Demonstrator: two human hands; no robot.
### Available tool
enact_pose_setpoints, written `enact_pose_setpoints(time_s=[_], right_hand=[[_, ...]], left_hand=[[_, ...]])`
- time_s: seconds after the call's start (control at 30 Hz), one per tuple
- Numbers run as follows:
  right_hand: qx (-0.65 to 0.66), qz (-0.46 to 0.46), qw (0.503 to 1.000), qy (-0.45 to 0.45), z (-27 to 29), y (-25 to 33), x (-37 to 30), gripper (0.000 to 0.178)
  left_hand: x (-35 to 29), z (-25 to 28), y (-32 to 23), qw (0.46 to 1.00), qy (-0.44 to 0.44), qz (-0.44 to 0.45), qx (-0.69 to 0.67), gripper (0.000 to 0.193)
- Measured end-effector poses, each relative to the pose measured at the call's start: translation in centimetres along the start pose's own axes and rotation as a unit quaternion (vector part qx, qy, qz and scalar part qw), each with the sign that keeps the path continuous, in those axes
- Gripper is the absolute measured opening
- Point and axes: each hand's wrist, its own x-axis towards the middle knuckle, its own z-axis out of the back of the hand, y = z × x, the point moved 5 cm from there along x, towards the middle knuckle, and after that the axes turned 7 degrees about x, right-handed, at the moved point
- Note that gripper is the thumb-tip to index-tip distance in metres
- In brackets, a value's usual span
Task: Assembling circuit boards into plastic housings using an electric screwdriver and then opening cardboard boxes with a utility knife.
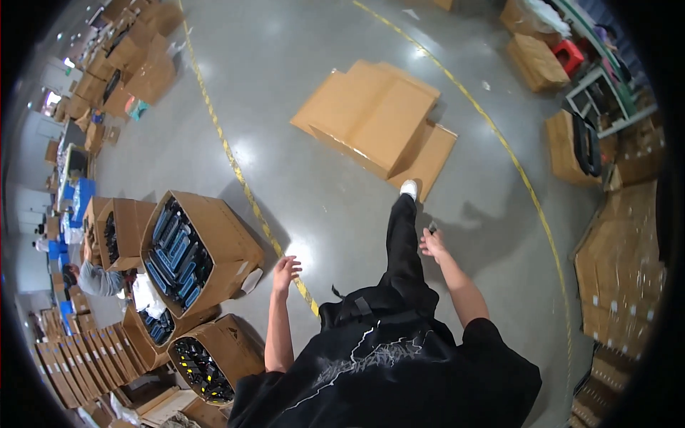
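Note:
My left hand (287,269) hangs in the air above the yellow floor line, fingers loosely bent and apart, with nothing in it. Out to the right of my leg, my right hand (432,243) is closed around a small dark object (432,227) whose kind is too small to make out. Ahead on the floor lies a large brown cardboard box (371,118) with a flap (434,157) spread toward me. My white shoe (408,188) is at the near edge of that flap. Neither hand touches the box.
At left, open cartons (232,242) hold dark and blue parts; another carton (239,349) holds black and yellow pieces. A person in a grey sleeve (100,279) is beyond them. Yellow lines (492,127) mark the grey floor. Wrapped cartons (621,264) are stacked at right.

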Motion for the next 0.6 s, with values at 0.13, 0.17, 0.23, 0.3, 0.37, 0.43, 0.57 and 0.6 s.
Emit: enact_pose_setpoints(time_s=[0.13, 0.17, 0.23, 0.3, 0.37, 0.43, 0.57, 0.6], right_hand=[[-0.139, 0.141, 0.98, 0.008, -4.9, 12.1, 14.7, 0.048], [-0.31, 0.311, 0.891, -0.115, -6.0, 15.0, 17.3, 0.048], [-0.434, 0.119, 0.886, 0.109, -12.7, 20.4, 19.9, 0.046], [-0.477, 0.164, 0.855, 0.121, -15.8, 25.5, 22.8, 0.047], [-0.57, 0.226, 0.779, 0.134, -19.6, 27.9, 27.3, 0.042], [-0.622, 0.241, 0.728, 0.159, -23.3, 29.5, 30.9, 0.038], [-0.686, 0.329, 0.63, 0.154, -29.5, 27.3, 37.0, 0.021], [-0.678, 0.373, 0.616, 0.149, -30.9, 26.3, 38.3, 0.019]], left_hand=[[5.5, -3.0, 3.2, 0.994, -0.1, 0.025, -0.046, 0.028], [5.8, -4.2, 5.5, 0.996, -0.069, 0.012, -0.05, 0.027], [2.5, -9.7, 2.9, 0.953, -0.083, 0.271, -0.111, 0.033], [2.4, -14.4, -0.4, 0.972, 0.009, 0.222, -0.073, 0.029], [3.6, -17.1, -1.5, 0.972, -0.017, 0.231, -0.029, 0.026], [6.2, -19.1, -3.3, 0.954, -0.022, 0.289, -0.075, 0.026], [14.6, -21.3, -5.3, 0.937, -0.014, 0.332, -0.108, 0.026], [16.9, -21.9, -5.3, 0.933, -0.028, 0.334, -0.132, 0.027]])
